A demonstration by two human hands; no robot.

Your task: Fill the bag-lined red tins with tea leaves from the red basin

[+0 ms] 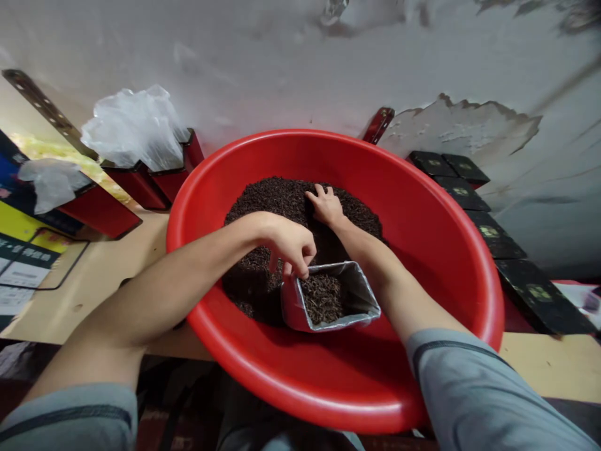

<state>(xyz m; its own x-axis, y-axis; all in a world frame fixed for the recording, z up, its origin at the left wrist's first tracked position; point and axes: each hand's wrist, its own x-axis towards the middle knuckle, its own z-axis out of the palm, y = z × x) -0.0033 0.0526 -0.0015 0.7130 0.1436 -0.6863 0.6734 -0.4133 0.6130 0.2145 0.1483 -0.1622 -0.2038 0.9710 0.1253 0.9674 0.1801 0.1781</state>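
A big red plastic tub holds a heap of dark dried tea leaves. Inside it, near the front, a red box with a silvery liner stands tilted and is partly filled with the same leaves. My left hand is closed on the box's upper left edge, pinching the rim. Farther back, my right hand rests on the heap, its fingers spread and its palm down. Its fingertips touch the leaves.
Red boxes stand left of the tub, with crumpled clear plastic bags in their tops. Several black-topped boxes line the right side. The tub sits on a wooden board against a peeling wall.
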